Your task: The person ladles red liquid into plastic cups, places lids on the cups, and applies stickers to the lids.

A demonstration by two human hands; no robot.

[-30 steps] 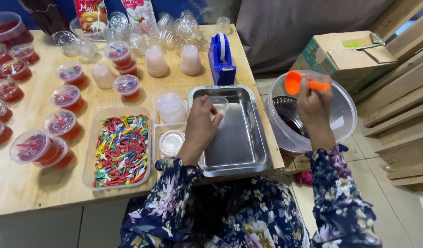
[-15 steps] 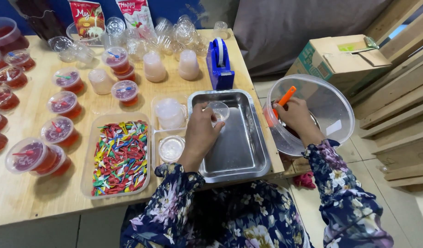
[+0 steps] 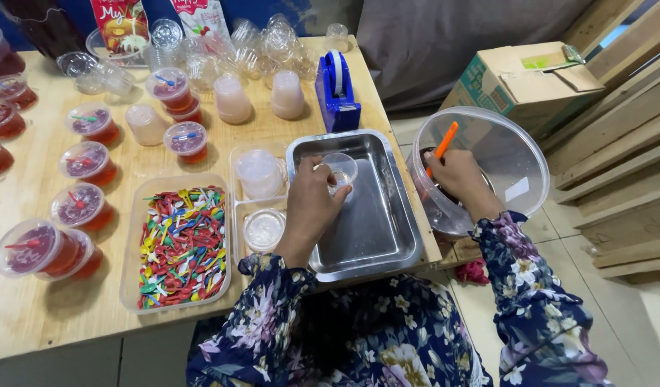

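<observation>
Over the steel tray [image 3: 373, 236], my left hand [image 3: 312, 208] grasps a small clear plastic cup [image 3: 340, 169]; my right hand [image 3: 459, 175], fingers clenched on an orange-handled ladle [image 3: 445, 140] in the big clear bowl [image 3: 516, 154] at right, could drip between them, I reckon.

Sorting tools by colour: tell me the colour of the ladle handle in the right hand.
Orange ladle handle, clearest in the head view.

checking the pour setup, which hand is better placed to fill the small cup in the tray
Right. The right hand already holds the orange ladle down in the big bowl, while the left hand holds the cup over the tray.
</observation>
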